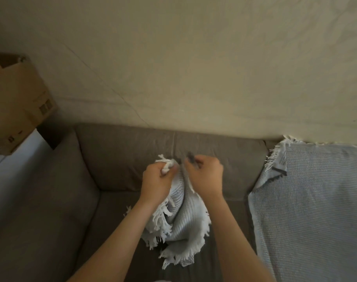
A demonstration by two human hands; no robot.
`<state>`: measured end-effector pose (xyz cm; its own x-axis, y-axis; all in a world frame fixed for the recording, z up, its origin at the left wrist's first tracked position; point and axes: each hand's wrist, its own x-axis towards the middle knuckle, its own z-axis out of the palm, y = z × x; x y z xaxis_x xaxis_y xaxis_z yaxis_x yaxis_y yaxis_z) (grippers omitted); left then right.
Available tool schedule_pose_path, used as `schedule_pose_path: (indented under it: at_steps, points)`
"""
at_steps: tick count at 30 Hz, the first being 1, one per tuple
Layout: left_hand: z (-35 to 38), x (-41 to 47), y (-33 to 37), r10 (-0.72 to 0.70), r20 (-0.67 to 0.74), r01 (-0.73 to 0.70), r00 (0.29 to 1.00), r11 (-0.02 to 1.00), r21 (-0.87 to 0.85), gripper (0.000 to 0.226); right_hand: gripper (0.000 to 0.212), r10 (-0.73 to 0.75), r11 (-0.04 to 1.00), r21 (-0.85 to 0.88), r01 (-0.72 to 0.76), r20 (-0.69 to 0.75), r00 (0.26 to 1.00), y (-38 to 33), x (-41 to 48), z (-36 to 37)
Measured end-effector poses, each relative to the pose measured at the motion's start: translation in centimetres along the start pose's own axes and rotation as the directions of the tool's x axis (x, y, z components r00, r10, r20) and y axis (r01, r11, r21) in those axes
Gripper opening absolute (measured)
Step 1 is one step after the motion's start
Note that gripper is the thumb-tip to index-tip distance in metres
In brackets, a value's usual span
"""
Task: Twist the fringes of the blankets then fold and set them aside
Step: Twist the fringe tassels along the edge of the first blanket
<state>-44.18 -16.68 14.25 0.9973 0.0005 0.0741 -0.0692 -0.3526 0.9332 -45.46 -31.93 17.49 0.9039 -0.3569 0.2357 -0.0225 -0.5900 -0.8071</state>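
A pale blue-white woven blanket with white fringe hangs bunched between my arms, its lower end resting on the grey sofa seat. My left hand is closed around a tuft of white fringe at the blanket's top edge. My right hand pinches a thin dark strand of fringe beside it, the fingers curled tight. A second pale blue blanket lies spread over the sofa's right side, with its fringe showing at the upper left corner.
The grey sofa fills the lower view, its backrest against a cream wall. A cardboard box sits on a white surface beyond the left armrest.
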Motion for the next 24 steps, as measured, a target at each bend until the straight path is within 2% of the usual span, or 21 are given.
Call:
schedule_pose_path:
  at_steps: [2,4,7,11,14,17,21,24]
  points:
    - [0.5,-0.3,0.3,0.069,0.04,-0.073,0.997,0.989,0.128,0.045,0.042,-0.087,0.993,-0.071,0.095,0.113,0.99,-0.1,-0.2,0.9]
    - [0.6,-0.3,0.2,0.125,0.058,-0.135,0.99,0.964,0.231,0.038,0.038,-0.101,0.991,-0.066,0.114,0.176,0.979,0.1,-0.1,1.1]
    - [0.5,-0.5,0.4,0.151,0.058,-0.161,0.987,0.95,0.269,0.034,0.035,-0.105,0.992,-0.051,0.118,0.211,0.972,0.3,0.0,0.9]
    - [1.0,-0.9,1.0,0.153,0.033,-0.157,0.988,0.959,0.238,0.035,0.031,-0.028,0.983,-0.174,0.052,0.137,0.99,-0.4,-0.1,0.8]
    - [1.4,-1.3,1.3,0.178,0.055,-0.185,0.983,0.963,0.197,0.032,0.027,0.005,0.976,-0.215,0.03,0.158,0.987,-0.7,-0.1,0.7]
    - [1.6,-1.7,1.2,0.144,0.18,-0.165,0.973,0.98,0.109,0.023,0.028,-0.019,0.992,-0.119,0.052,0.262,0.965,-1.0,0.2,0.1]
    - [0.5,-1.2,1.2,0.125,0.31,-0.11,0.942,0.992,-0.065,0.026,0.022,-0.002,0.999,0.043,-0.016,0.394,0.919,-1.1,0.4,-1.6]
    - [0.0,-1.2,1.7,0.133,0.34,-0.091,0.931,0.986,-0.137,0.041,0.026,-0.004,0.995,0.093,-0.032,0.368,0.93,-0.4,0.4,-1.5]
